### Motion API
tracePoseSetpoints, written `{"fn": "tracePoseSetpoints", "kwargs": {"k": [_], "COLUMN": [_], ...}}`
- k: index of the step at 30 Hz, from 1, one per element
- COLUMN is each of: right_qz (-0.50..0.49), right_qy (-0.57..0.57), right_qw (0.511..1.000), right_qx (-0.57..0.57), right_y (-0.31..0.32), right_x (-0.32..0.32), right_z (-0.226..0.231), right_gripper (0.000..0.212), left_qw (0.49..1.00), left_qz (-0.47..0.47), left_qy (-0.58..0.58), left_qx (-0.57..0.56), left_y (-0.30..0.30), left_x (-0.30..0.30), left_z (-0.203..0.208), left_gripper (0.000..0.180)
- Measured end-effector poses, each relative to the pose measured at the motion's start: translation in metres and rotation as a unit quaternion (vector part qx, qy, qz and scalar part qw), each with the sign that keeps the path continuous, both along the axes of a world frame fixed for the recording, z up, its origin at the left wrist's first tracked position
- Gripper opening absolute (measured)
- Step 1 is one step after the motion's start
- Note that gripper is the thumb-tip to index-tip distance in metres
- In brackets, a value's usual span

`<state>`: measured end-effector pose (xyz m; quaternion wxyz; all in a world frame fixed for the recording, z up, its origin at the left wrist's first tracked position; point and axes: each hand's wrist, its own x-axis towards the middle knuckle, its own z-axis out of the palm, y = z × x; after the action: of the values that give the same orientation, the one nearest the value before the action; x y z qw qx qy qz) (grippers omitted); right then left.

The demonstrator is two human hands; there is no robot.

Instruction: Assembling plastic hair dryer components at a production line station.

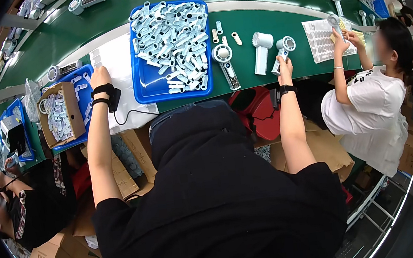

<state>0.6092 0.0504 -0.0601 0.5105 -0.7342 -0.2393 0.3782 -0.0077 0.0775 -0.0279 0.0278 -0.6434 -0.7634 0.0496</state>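
Note:
My right hand (285, 67) is wrapped round the handle of a white handheld fan (286, 44), its round head pointing away from me. Beside it on the green bench lie a second white fan (262, 51) and another one (223, 55) with a dark strip on its handle. At the left, my left hand (100, 77) is closed over the border between a white sheet (122, 82) and a blue tray (89, 70). What its fingers hold, if anything, is hidden. Between my hands, a large blue tray (153, 87) bears a heap of small pale-blue and white plastic pieces (171, 41).
A cardboard box (76, 113) of white parts stands in the left tray. A few loose pieces (236, 38) lie past the large tray. At the right, a person (365, 90) holds another fan above a white moulded sheet (316, 40). Another person (36, 199) works at the left.

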Motion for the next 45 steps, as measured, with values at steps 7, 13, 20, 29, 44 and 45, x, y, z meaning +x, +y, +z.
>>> {"fn": "tracePoseSetpoints", "kwargs": {"k": [7, 13, 20, 29, 44, 45], "right_qz": [0.109, 0.026, 0.543, 0.702, 0.64, 0.663], "right_qy": [-0.098, -0.472, -0.214, -0.347, -0.425, -0.333], "right_qw": [0.978, 0.869, 0.811, 0.592, 0.639, 0.671], "right_qx": [-0.147, -0.144, -0.029, 0.192, 0.046, -0.018], "right_y": [0.008, 0.038, 0.142, 0.258, 0.359, 0.369], "right_x": [0.011, -0.033, -0.169, -0.382, -0.476, -0.474], "right_z": [-0.006, 0.069, 0.184, 0.125, 0.071, 0.06], "right_gripper": [0.06, 0.057, 0.04, 0.052, 0.067, 0.068], "left_qw": [0.998, 0.997, 0.995, 0.923, 0.882, 0.868], "left_qz": [0.023, 0.05, 0.056, -0.1, 0.037, 0.039], "left_qy": [-0.039, -0.051, -0.078, -0.334, -0.444, -0.465], "left_qx": [-0.036, -0.024, -0.023, 0.163, 0.155, 0.171], "left_y": [0.016, 0.013, -0.001, 0.026, 0.044, 0.044], "left_x": [-0.002, 0.004, 0.004, 0.092, 0.099, 0.1], "left_z": [0.007, 0.004, 0.011, 0.05, 0.036, 0.035], "left_gripper": [0.016, 0.015, 0.012, 0.024, 0.03, 0.029]}}
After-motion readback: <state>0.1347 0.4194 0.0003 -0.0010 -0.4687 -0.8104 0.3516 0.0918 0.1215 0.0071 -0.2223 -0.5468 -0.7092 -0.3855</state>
